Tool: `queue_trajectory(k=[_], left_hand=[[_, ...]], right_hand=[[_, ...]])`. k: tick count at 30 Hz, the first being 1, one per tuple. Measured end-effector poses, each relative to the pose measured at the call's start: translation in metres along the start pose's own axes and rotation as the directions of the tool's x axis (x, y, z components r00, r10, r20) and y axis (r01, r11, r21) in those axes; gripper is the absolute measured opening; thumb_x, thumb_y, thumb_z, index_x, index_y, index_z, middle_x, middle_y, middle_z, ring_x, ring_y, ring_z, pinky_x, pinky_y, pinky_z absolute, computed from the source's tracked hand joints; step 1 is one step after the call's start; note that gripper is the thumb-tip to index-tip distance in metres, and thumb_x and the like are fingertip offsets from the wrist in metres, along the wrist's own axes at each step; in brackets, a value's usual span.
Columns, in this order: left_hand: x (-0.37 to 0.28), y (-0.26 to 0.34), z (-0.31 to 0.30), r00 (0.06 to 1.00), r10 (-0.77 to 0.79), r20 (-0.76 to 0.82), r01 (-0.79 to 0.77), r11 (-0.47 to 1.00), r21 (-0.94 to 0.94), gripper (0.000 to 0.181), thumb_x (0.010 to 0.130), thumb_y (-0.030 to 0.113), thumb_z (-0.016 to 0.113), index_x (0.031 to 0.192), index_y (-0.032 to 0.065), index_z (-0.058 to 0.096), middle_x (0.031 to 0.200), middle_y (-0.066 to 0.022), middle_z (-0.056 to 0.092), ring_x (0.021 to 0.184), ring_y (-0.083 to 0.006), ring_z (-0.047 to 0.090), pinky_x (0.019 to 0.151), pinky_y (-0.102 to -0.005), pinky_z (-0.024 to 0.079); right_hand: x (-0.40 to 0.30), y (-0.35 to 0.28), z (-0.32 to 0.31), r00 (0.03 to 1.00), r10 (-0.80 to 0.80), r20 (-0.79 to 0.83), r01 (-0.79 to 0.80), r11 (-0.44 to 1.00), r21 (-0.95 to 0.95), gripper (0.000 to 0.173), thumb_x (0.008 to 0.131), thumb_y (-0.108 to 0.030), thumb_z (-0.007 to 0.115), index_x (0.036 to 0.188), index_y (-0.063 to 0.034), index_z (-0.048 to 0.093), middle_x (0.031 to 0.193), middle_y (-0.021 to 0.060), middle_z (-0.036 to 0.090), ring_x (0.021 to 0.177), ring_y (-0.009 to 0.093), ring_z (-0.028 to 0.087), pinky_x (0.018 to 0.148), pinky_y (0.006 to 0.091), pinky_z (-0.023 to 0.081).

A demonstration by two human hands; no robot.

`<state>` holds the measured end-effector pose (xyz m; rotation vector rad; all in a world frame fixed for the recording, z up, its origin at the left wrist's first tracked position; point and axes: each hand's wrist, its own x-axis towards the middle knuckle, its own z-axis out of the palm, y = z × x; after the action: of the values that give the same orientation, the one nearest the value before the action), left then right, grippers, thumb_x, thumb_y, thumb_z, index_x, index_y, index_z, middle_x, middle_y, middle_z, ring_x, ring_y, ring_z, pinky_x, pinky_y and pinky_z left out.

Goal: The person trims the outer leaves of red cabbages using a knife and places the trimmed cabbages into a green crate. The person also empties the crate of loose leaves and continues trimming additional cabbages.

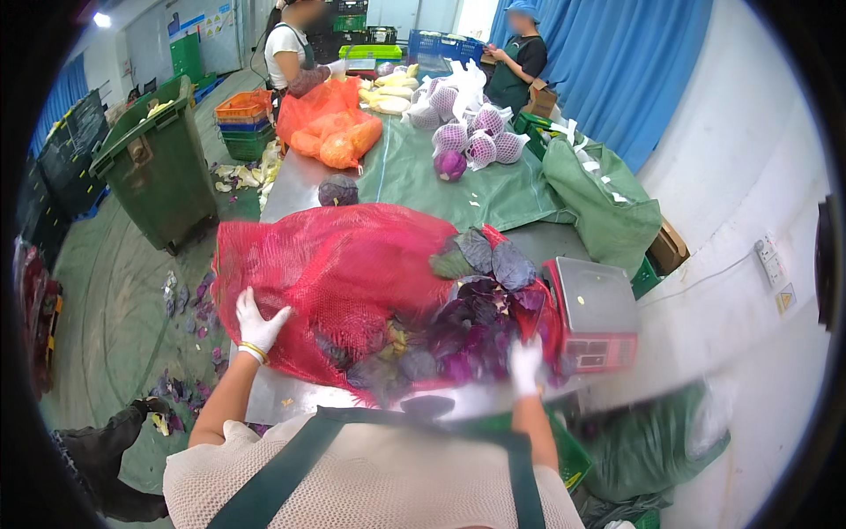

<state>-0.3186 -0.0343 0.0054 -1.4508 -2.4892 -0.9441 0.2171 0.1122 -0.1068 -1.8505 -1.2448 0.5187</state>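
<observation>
A large red mesh sack (344, 264) lies on the metal table, with loose purple cabbage leaves (462, 330) on and beside its right part. My left hand (261, 324), in a white glove, rests on the sack's left end with its fingers spread. My right hand (527, 360), also gloved and blurred, is at the right edge of the leaves; what its fingers hold is unclear. Right of it stands a red scale with a metal plate (595, 291). One purple cabbage (338, 190) sits behind the sack.
Net-wrapped cabbages (486, 135), a bare cabbage (450, 165) and an orange mesh sack (337, 135) lie farther back. Two people stand at the far end. A green wheeled bin (155, 172) is at the left, a green sack (595, 198) at the right. Leaves litter the floor.
</observation>
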Motion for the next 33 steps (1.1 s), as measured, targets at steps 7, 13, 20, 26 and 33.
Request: queue_trajectory(k=[7,13,20,26,33], left_hand=[[0.000,0.013,0.019,0.991,0.107,0.082,-0.106,0.994,-0.011,0.031,0.081,0.034,0.063,0.070,0.0056,0.064,0.096,-0.0151,0.062,0.089,-0.0343,0.055,0.079,-0.0461,0.044],[-0.027,0.035,0.033,0.975,-0.037,0.220,0.067,0.989,-0.129,0.044,0.090,0.043,0.049,0.071,0.0037,0.060,0.077,-0.0225,0.062,0.072,-0.0387,0.060,0.070,-0.0493,0.046],[-0.070,0.161,0.021,0.909,0.255,0.330,-0.148,0.937,-0.317,0.039,0.090,0.038,0.053,0.068,0.0058,0.060,0.061,-0.0209,0.056,0.063,-0.0392,0.059,0.057,-0.0449,0.046],[-0.074,0.141,0.000,0.918,0.106,0.383,0.221,0.663,-0.715,0.042,0.090,0.030,0.059,0.058,0.0023,0.053,0.052,0.0011,0.042,0.055,-0.0051,0.037,0.049,-0.0295,0.035],[-0.019,0.018,-0.049,0.978,-0.201,-0.046,0.130,0.775,-0.619,0.026,0.085,0.016,0.067,0.066,0.0019,0.055,0.058,0.0041,0.044,0.055,-0.0050,0.039,0.052,-0.0257,0.036]], right_hand=[[-0.035,-0.062,-0.043,0.967,-0.228,-0.111,0.227,0.974,-0.022,0.061,0.078,-0.014,0.069,0.130,0.0035,0.044,0.108,0.0186,0.054,0.105,0.025,0.054,0.084,0.0341,0.048],[-0.097,-0.130,-0.017,0.880,-0.196,0.432,0.028,0.930,0.366,0.028,0.084,-0.018,0.062,0.108,-0.0027,0.062,0.082,0.0042,0.064,0.060,0.009,0.055,0.056,0.0243,0.047],[-0.096,-0.156,0.076,0.606,-0.345,0.717,-0.300,0.736,0.607,0.015,0.085,-0.015,0.061,0.098,-0.0064,0.062,0.079,0.0027,0.063,0.056,0.014,0.057,0.051,0.0284,0.047],[-0.070,-0.285,0.075,0.465,-0.405,0.787,-0.452,0.656,0.604,0.015,0.082,-0.010,0.061,0.095,-0.0050,0.054,0.065,0.0067,0.060,0.054,0.018,0.059,0.052,0.0295,0.050],[-0.050,-0.301,0.088,0.551,-0.433,0.713,-0.299,0.695,0.653,0.035,0.083,-0.012,0.062,0.114,0.0002,0.051,0.076,0.0075,0.059,0.061,0.016,0.062,0.055,0.0272,0.052]])
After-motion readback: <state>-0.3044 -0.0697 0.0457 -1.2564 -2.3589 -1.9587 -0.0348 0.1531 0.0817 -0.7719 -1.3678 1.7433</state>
